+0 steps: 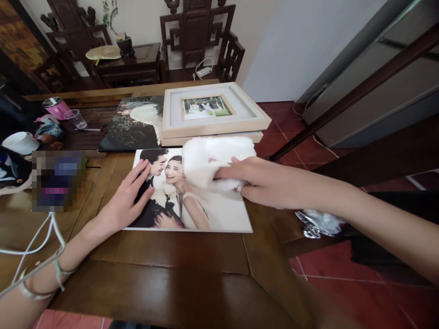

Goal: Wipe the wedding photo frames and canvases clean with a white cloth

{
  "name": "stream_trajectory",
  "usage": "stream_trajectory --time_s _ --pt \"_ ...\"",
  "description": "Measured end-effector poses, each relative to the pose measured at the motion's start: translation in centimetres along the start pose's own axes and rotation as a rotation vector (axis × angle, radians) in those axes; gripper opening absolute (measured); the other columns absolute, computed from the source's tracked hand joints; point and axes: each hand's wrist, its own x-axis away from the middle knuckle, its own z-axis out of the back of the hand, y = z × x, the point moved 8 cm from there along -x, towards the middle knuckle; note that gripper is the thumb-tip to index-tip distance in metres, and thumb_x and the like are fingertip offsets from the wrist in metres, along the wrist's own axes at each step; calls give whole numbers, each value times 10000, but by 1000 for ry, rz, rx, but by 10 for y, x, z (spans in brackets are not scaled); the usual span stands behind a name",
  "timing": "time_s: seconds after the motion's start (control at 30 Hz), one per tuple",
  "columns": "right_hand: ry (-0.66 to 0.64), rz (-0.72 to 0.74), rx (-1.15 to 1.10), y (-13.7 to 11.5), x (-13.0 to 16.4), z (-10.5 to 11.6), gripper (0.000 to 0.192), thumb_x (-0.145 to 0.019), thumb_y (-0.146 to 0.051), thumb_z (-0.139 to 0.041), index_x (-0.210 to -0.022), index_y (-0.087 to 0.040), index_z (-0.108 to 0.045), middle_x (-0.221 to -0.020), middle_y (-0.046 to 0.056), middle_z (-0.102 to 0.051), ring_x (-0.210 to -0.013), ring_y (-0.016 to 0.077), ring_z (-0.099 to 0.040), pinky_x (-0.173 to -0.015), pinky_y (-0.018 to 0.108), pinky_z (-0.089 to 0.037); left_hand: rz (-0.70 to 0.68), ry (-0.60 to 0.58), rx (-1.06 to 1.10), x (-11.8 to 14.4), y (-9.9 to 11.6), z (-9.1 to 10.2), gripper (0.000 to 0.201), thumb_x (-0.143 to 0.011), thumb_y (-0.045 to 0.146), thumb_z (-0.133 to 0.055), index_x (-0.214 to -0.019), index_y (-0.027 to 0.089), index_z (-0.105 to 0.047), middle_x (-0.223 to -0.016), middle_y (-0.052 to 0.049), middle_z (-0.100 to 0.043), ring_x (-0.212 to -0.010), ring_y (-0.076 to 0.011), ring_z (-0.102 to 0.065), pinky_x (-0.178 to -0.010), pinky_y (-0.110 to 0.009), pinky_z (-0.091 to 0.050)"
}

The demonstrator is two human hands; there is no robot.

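A photo panel (197,210) showing a couple lies flat on the wooden table (164,269). My left hand (132,196) rests with spread fingers on the panel's left side. At the panel's upper right, my right hand (254,180) grips a white fluffy cloth (216,157), which lies against the surface and covers that corner. The fingertips of my right hand are partly hidden in the cloth's folds. Just behind the panel, a light wooden picture frame (216,114) is stacked on another frame.
A dark photo panel (137,121) lies behind on the left. At the left are a white cup (21,142), a pink mug (56,108), a clear plastic cup (76,119) and a blurred-out device with white cables (51,228). A dark chair (197,36) stands beyond the table.
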Motion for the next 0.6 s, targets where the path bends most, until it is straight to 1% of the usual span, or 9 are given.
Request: stream_trajectory --time_s 0.1,0.2,0.27,0.33,0.37,0.4,0.5,0.53,0.6 --pt "30 4 63 4 -11 3 555 -742 -56 -418 -1235 -226 -610 -1042 73 -702 -1033 300 -625 -889 448 -506 -1 -3 -2 0 0 0 572 -998 416 -401 -1500 152 -332 -1597 -123 -274 -1476 -253 -247 -1202 -458 -231" --pt "6 -53 68 -3 -8 -1 582 -753 -49 -429 -1279 -234 -594 -1216 99 -667 -1150 335 -595 -897 469 -517 2 -5 1 0 0 0 579 -998 416 -402 -1498 132 -334 -1597 -131 -272 -1478 -247 -241 -1206 -444 -224" --pt "-43 -116 53 -12 3 -8 600 -742 -47 -457 -1283 -267 -598 -1415 98 -551 -1270 390 -517 -915 521 -517 1 -5 1 0 0 0 582 -999 420 -398 -1499 130 -332 -1596 -131 -274 -1478 -246 -242 -1208 -440 -222" --pt "-114 -129 32 -29 18 -21 639 -712 -17 -477 -1269 -298 -612 -1539 74 -403 -1338 423 -431 -945 576 -499 0 -8 -3 0 0 0 584 -1000 427 -391 -1502 136 -326 -1598 -128 -271 -1478 -252 -239 -1210 -442 -216" --pt "-152 -94 20 -41 25 -29 650 -691 7 -482 -1247 -297 -629 -1557 68 -366 -1355 419 -406 -977 589 -477 0 -10 -7 0 0 0 586 -1000 429 -388 -1503 135 -325 -1598 -128 -269 -1479 -256 -237 -1211 -442 -213" --pt "-185 -35 11 -54 32 -38 651 -666 32 -486 -1209 -286 -654 -1555 68 -366 -1368 403 -391 -1015 589 -449 0 -13 -10 -1 0 -1 586 -1000 429 -385 -1502 131 -326 -1599 -130 -267 -1480 -259 -234 -1212 -441 -210" --pt "-237 138 -10 -90 46 -59 597 -600 82 -491 -1045 -245 -717 -1499 59 -459 -1406 347 -348 -1122 583 -323 -3 -14 -21 -1 1 -1 577 -1003 421 -379 -1495 122 -338 -1601 -134 -260 -1480 -263 -230 -1210 -442 -213" --pt "-245 160 -15 -97 48 -62 593 -581 87 -493 -1023 -237 -721 -1492 55 -470 -1417 345 -325 -1135 602 -285 -4 -13 -24 -1 1 -1 573 -1003 419 -377 -1492 123 -342 -1601 -133 -259 -1479 -262 -233 -1209 -444 -216" --pt "-272 159 -33 -103 48 -64 630 -564 84 -497 -1068 -228 -708 -1499 57 -460 -1431 348 -290 -1136 628 -259 -8 -11 -30 -1 2 -1 568 -1004 420 -374 -1489 125 -348 -1602 -132 -259 -1478 -258 -239 -1206 -446 -222"
